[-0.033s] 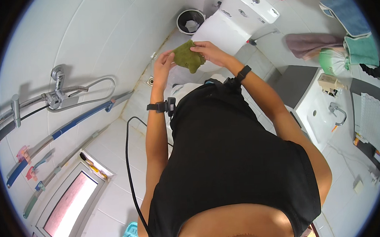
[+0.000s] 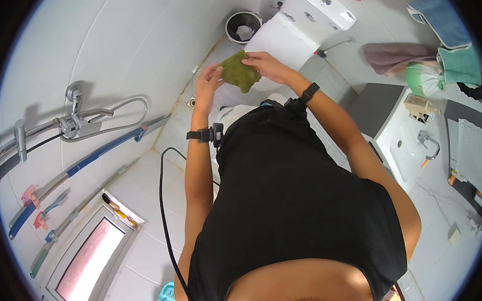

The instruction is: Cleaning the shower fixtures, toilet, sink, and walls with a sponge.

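Between my two hands an olive-green cloth (image 2: 240,72) is held up, spread and hanging in soft folds over the floor in front of the toilet. My left hand (image 2: 208,83) is closed on its left edge, thumb on top. On the upper right edge, my right hand (image 2: 267,66) pinches the cloth between thumb and fingers. The white toilet (image 2: 284,38) stands just beyond, its lid down. Black bands with small devices sit on both wrists.
A dark-lined bin (image 2: 243,18) stands left of the toilet. Along the left wall run a shower mixer (image 2: 74,125) and several long mop handles (image 2: 99,156). On the right are a washbasin (image 2: 405,143), a grey cabinet (image 2: 378,109) and hanging towels (image 2: 441,20). A black cable (image 2: 163,207) trails beside my left arm.
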`<state>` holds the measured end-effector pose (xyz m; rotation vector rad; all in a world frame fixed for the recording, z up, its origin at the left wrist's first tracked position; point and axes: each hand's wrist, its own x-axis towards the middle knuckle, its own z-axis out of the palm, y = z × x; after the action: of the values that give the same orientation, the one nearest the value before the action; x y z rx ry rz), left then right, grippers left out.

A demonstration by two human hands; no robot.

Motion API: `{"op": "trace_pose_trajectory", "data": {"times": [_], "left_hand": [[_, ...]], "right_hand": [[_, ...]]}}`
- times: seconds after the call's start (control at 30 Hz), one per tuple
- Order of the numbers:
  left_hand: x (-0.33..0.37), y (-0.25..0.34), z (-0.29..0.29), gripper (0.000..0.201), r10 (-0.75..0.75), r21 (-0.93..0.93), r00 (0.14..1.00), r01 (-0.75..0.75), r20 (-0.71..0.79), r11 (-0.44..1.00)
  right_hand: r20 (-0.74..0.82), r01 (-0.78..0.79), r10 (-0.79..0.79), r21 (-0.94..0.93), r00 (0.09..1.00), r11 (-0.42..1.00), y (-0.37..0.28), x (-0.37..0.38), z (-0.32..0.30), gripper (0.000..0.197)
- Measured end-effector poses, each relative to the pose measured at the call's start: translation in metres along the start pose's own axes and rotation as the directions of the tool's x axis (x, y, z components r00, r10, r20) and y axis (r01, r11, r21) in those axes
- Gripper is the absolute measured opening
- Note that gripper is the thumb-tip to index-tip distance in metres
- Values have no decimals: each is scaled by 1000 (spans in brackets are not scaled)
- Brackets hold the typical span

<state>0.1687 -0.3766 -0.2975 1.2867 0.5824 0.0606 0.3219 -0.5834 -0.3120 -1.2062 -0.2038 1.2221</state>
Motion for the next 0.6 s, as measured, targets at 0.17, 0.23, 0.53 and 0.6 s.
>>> {"op": "trace_pose_trajectory", "data": {"times": [0.17, 0.23, 0.53, 0.6], "left_hand": [[7, 9, -47, 37, -65, -77, 981, 80, 185, 994], [10, 17, -65, 35, -53, -70, 986, 65, 160, 995], [25, 52, -148, 22, 99, 135, 993, -106, 61, 985], [33, 53, -170, 21, 131, 203, 990, -140, 57, 969]], "right_hand": [[-19, 24, -22, 70, 1000, 997, -15, 31, 46, 49], [-39, 18, -15, 68, 999, 998, -15, 44, 60, 50], [-92, 13, -25, -121, 995, 993, -4, 103, 126, 48], [-153, 23, -51, -182, 987, 983, -10, 117, 146, 49]]}}
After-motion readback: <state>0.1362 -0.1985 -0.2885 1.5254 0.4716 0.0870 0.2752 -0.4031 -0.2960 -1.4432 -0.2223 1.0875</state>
